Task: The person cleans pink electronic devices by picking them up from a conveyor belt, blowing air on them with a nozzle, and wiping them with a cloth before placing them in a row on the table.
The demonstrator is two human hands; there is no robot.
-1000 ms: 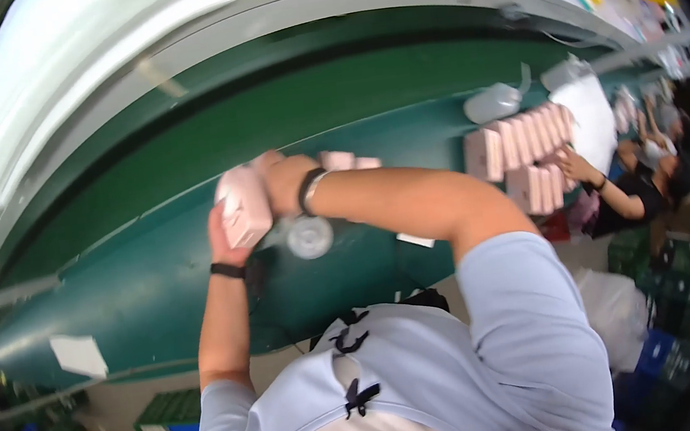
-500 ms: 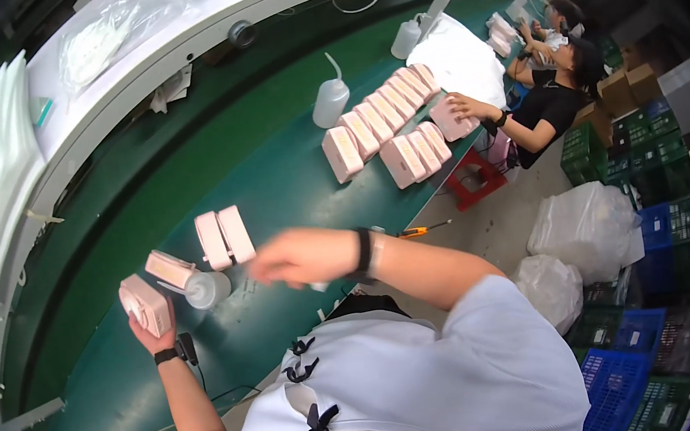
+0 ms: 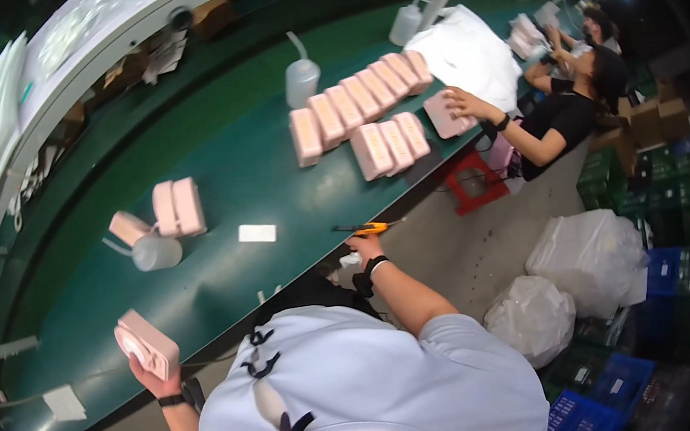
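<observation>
In my left hand (image 3: pixel 155 378) is a pink box-shaped case (image 3: pixel 152 341) with a round white part on its side, held tilted off the table's front edge. My right hand (image 3: pixel 366 247) reaches to the front edge, right by an orange-handled tool (image 3: pixel 370 228) with a thin shaft. Its fingers are small and partly hidden, so their grip is unclear. Something white and crumpled (image 3: pixel 350 260) shows just below that hand. A flat white rectangular piece (image 3: pixel 258 233) lies on the green table (image 3: pixel 231 272). Two upright pink cases (image 3: pixel 178 208) stand beyond it, beside another pink case (image 3: pixel 131 227).
A squeeze bottle (image 3: pixel 157 252) sits by the pink cases; another bottle (image 3: pixel 303 81) stands farther back. Rows of pink cases (image 3: pixel 361 97) fill the right side, where a co-worker's hand (image 3: pixel 469 105) touches one. Plastic bags (image 3: pixel 587 259) and crates (image 3: pixel 594 417) lie on the floor.
My right hand has moved from above the table to the front edge by the orange-handled tool. My left hand has brought its pink case nearer. The white rectangular piece now shows.
</observation>
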